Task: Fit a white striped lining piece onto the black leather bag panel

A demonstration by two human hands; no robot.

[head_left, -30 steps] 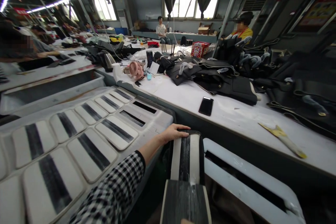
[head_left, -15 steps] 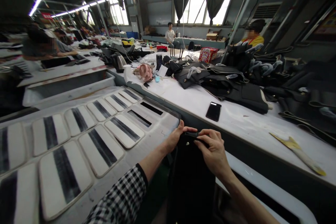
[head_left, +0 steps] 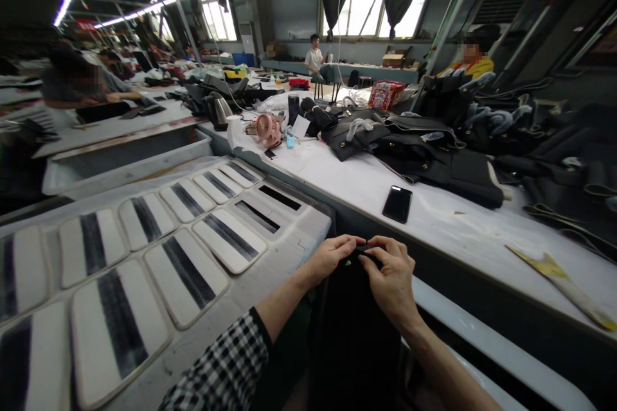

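A black bag piece (head_left: 354,327) hangs upright in front of me, with a small shiny metal fitting (head_left: 348,262) near its top. My left hand (head_left: 333,258) pinches the top edge between thumb and fingers. Close beside it, my right hand (head_left: 391,273) grips the same edge, its thumb below and fingers above. The fingertips of both hands nearly meet. What lies exactly between them is too dark and small to make out, and the lower part of the piece fades into shadow.
On the left table lie several pale rounded panels (head_left: 186,276) with dark stripes. The white worktable ahead bears a phone (head_left: 398,203), a yellow-tipped scraper-like tool (head_left: 559,286), a pink fan (head_left: 268,130), a kettle (head_left: 218,110) and black bag pieces (head_left: 438,170). Other people sit farther back.
My left thumb, raised before, has come down, and the left fingers now pinch the black edge closer to the right hand. The right hand keeps its grip. The view has shifted slightly.
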